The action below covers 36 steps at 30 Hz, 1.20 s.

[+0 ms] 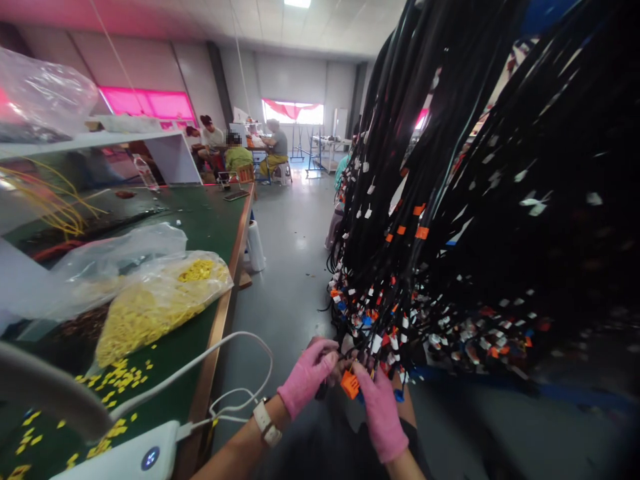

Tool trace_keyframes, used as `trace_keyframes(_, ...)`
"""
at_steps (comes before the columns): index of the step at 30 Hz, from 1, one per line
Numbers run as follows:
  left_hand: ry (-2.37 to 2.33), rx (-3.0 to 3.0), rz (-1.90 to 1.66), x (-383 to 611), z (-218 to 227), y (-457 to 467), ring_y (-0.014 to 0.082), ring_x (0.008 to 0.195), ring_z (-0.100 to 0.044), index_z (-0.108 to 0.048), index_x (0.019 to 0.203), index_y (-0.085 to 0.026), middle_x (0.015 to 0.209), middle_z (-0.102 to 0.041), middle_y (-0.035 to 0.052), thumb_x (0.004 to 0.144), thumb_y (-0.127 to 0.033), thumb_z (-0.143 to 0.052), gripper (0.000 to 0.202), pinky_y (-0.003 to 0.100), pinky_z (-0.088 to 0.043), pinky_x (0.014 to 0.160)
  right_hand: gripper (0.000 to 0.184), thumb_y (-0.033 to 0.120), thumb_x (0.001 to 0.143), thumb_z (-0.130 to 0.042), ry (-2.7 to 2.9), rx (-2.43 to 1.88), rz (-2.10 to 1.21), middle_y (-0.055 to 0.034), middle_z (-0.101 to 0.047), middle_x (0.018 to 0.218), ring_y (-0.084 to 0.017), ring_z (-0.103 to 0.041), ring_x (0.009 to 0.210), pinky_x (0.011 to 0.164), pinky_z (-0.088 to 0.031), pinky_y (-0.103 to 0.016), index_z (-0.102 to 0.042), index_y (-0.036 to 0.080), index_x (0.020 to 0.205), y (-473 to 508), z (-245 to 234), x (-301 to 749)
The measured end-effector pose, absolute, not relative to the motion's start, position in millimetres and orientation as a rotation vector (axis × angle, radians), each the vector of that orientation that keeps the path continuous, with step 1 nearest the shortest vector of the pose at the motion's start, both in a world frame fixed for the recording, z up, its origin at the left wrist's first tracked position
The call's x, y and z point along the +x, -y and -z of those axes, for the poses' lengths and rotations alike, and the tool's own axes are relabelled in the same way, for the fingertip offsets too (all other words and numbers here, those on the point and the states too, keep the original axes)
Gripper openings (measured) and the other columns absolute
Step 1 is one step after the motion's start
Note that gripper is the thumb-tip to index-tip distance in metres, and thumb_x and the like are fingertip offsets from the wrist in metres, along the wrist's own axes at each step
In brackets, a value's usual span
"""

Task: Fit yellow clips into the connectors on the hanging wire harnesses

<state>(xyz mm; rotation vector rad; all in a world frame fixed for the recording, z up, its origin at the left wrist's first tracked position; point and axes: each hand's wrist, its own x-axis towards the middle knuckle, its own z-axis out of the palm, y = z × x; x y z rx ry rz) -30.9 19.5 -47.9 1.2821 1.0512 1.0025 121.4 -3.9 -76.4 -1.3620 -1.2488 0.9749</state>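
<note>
Both pink-gloved hands pinch the orange connector: left hand at 9 o'clock, right hand at 4.

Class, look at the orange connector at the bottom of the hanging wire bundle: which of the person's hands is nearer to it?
Right. The right hand touches the orange connector with its fingertips, just beside and below it. The left hand is slightly farther, to the connector's left.

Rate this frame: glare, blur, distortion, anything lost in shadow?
Head view: windows blown out, pink cast on the ceiling; wide-angle bending at the edges; hanging wire bundle sinks into black and blurs rightward; both gloved hands, left hand and right hand, reasonably sharp.
</note>
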Motion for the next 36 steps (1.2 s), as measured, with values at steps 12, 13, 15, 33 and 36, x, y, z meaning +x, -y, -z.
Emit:
trace_keyframes(12, -1.050, 1.530, -1.014, -26, 35, -5, 0.0177, 0.090, -0.053, -0.053, 0.113, -0.018, 0.100, -0.058, 0.0046, 0.076, -0.027, -0.057, 0.038, 0.028, -0.043, 0.083, 0.061, 0.054, 0.086, -0.031, 1.447, -1.635, -0.314, -0.0277, -0.061, 0.112, -0.038, -0.057, 0.105, 0.089, -0.042, -0.057, -0.055, 0.005, 0.114, 31, 118, 70)
trace_keyframes(13, -1.062, 1.534, -1.007, -27, 35, -8, 0.0179, 0.091, -0.053, -0.053, 0.113, -0.017, 0.100, -0.058, 0.0044, 0.075, -0.027, -0.057, 0.039, 0.028, -0.042, 0.083, 0.056, 0.049, 0.088, -0.031, 1.503, -1.616, -0.268, -0.0265, -0.062, 0.110, -0.037, -0.059, 0.104, 0.088, -0.044, -0.055, -0.056, 0.006, 0.113, 34, 118, 66)
trace_keyframes(15, -1.099, 1.525, -0.991, -30, 33, -13, 0.0181, 0.090, -0.052, -0.055, 0.108, -0.016, 0.097, -0.059, 0.0041, 0.074, -0.028, -0.059, 0.036, 0.028, -0.042, 0.082, 0.046, 0.041, 0.089, -0.035, 1.591, -1.591, -0.182, -0.0234, -0.064, 0.109, -0.035, -0.060, 0.102, 0.087, -0.047, -0.053, -0.057, 0.009, 0.114, 39, 115, 60)
trace_keyframes(33, -1.004, 1.305, -0.900, -48, 23, -30, 0.0124, 0.070, -0.054, -0.056, 0.088, -0.011, 0.077, -0.062, 0.0013, 0.064, -0.015, -0.057, 0.025, 0.021, -0.042, 0.062, 0.030, 0.035, 0.086, -0.044, 1.645, -1.624, -0.497, -0.0102, -0.069, 0.104, -0.025, -0.063, 0.098, 0.090, -0.047, -0.041, -0.064, 0.018, 0.101, 42, 78, 117)
trace_keyframes(36, -0.825, 1.218, -0.845, -54, 21, -31, 0.0139, 0.073, -0.056, -0.058, 0.095, -0.010, 0.082, -0.063, 0.0035, 0.064, -0.019, -0.062, 0.032, 0.022, -0.043, 0.065, 0.037, 0.041, 0.082, -0.049, 1.356, -1.654, -0.511, -0.0133, -0.063, 0.110, -0.026, -0.058, 0.102, 0.093, -0.043, -0.043, -0.058, 0.016, 0.109, 28, 73, 126)
